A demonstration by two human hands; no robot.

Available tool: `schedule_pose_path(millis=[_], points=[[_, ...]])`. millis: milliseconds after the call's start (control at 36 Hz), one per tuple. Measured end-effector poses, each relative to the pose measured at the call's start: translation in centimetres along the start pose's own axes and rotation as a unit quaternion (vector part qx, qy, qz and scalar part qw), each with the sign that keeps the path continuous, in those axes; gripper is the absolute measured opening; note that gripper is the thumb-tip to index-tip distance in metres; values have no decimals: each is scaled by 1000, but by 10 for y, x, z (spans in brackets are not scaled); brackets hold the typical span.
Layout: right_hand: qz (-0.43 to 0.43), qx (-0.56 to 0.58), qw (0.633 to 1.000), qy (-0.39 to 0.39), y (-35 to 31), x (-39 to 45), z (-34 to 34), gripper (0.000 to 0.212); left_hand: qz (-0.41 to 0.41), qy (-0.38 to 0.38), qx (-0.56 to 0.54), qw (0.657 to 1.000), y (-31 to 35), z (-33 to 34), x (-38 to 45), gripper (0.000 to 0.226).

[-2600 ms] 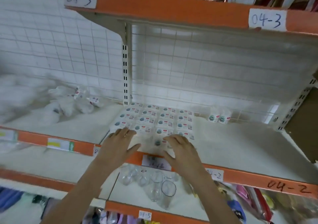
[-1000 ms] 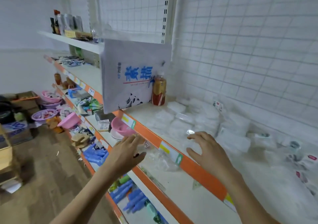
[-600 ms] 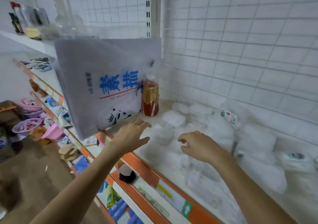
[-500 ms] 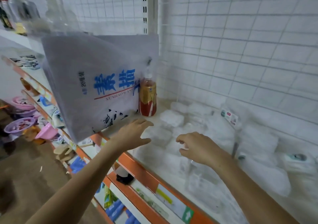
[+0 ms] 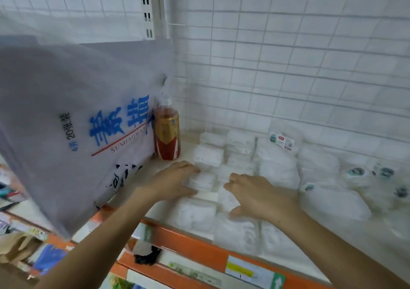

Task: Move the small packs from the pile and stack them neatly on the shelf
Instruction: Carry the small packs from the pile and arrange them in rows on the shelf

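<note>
White gridded shelf (image 5: pixel 221 251), orange-edged | small packs (image 5: pixel 275 173) lay piled loosely there | our left hand (image 5: pixel 175 184) rested flat-fingered on one pack (image 5: pixel 200 181), probably to gather it | right hand (image 5: pixel 257 194) hovered half-curled, apparently holding nothing.

A large grey-white pad (image 5: pixel 73 133) with blue characters and the line "20" on its face is leaning tilted at the left, filling much of that side. Just beside its right edge a bottle (image 5: pixel 166 133) of reddish-brown drink with a gold and red label is standing upright in the corner. A white wire grid panel (image 5: pixel 288 55) is running along the back, meeting a slotted upright post (image 5: pixel 147 11). Below, blurred coloured goods (image 5: pixel 51 260), possibly packets, are lying on a lower level.
</note>
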State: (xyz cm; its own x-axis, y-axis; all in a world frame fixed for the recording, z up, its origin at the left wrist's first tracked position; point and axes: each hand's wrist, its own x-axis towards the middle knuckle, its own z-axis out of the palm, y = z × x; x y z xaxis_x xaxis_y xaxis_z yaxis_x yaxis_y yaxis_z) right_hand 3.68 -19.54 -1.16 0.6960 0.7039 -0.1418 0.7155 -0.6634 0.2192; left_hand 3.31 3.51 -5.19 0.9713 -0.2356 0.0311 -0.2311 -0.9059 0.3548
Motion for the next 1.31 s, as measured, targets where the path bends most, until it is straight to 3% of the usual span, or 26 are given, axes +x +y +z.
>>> schedule_pose_path(millis=[111,306,389,556,667,750,889,1028,1111,1194,1306], points=[[50,3,998,25,-12,-3,0,43,42,56,-85,994,-14,0,-10,72],[95,44,994,4,-28,-3,4,50,41,60,-239,968,-19,-14,-32,25],[118,124,985,13,-26,-2,6,54,21,53,-303,951,-22,-12,-33,19],[122,182,973,69,-20,1,3,39,11,65,-341,938,-28,-5,-26,9],[160,357,916,91,-15,7,3,25,-12,95,-352,931,-24,-3,-24,12],[178,386,898,112,-12,15,7,26,-24,87,-358,930,-27,-5,-27,14],[175,308,925,136,-15,25,9,29,17,36,-306,951,-31,-6,-33,45],[163,266,945,93,-20,21,8,36,13,27,-205,978,-41,5,-29,78],[171,278,944,46,-23,18,4,51,21,24,-169,985,-42,9,-28,95],[173,274,946,2,-26,16,1,68,22,52,-162,985,-42,11,-27,100],[184,274,944,-6,-29,20,0,72,28,66,-140,988,-43,15,-26,80]])
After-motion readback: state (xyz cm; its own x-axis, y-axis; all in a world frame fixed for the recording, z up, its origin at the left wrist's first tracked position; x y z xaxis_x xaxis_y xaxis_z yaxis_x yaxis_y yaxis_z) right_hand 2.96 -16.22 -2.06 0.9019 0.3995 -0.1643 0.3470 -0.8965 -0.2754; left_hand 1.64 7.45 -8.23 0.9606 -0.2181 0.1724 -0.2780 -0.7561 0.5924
